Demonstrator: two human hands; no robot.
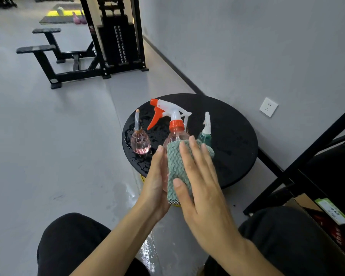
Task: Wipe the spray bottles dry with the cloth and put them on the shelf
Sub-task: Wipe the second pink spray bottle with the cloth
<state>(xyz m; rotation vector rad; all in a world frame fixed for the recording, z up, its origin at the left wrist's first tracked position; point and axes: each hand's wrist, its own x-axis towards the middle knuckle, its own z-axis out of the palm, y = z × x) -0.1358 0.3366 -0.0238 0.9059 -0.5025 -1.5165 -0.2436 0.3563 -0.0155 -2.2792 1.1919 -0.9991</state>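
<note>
Pointing nozzle left, upright spray bottle [175, 135] pressed between flat left hand [155, 183], cloth [175, 162] and flat right hand [204, 189].

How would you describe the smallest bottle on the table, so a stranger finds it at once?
Find the round black table by the grey wall. At its wet left edge stands a small pink teardrop-shaped bottle. Unlike the orange-trigger bottle and the green bottle, it carries a thin straight tube.

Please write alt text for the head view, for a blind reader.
The left hand steadies a clear pink spray bottle with an orange trigger while the right hand presses a teal knitted cloth on it, by a wet round black table.
</note>
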